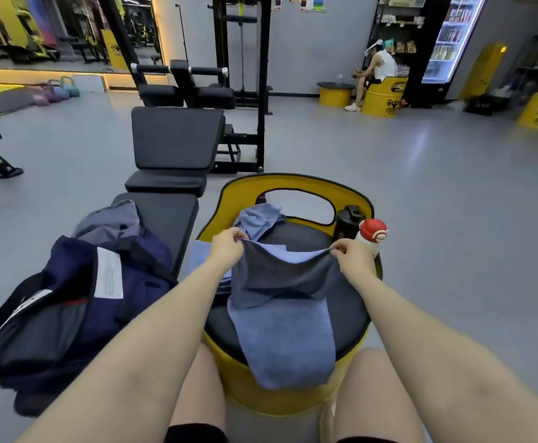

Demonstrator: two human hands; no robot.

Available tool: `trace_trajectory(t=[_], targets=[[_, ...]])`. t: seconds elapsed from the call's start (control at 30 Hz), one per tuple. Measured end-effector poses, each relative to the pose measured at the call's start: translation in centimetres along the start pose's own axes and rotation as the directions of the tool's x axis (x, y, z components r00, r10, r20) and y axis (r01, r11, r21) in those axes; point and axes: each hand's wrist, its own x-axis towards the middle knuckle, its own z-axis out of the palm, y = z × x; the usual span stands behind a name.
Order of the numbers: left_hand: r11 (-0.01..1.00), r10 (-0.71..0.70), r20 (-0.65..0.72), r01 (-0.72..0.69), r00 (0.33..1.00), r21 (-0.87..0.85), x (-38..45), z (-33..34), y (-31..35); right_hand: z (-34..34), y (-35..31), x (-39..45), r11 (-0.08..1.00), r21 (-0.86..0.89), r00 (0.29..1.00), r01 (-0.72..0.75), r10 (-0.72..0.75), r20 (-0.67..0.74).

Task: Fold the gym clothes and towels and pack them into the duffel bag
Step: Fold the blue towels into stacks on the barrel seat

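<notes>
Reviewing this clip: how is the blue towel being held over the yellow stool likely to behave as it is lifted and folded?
Probably floppy: the blue towel sags between the left hand and right hand, which pinch its upper edge, and its lower end drapes over the yellow stool rim. It looks light, since fingertip pinches carry it. Its soft, matte cloth seems unlikely to slip.
</notes>
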Motion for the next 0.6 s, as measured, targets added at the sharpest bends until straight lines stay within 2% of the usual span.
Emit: trace_trajectory(t=[0.23,0.43,0.6], targets=[[0.996,-0.089,0.127,0.087,0.988,0.026,-3.3,3.3,-4.2,3.4,3.8,-3.0,0.995,-0.085,0.993,-0.055,0.064,0.099],[0.987,-0.163,0.185,0.159,0.969,0.038,-6.5,6.4,-7.6,6.3,7.6,-6.9,0.967,-0.25,0.969,-0.043,0.101,0.226],[0.979,-0.203,0.347,0.185,0.915,0.084,-8.8,8.8,-10.2,7.4,9.6,-8.7,0.931,-0.364,0.917,0.012,0.135,0.375]])
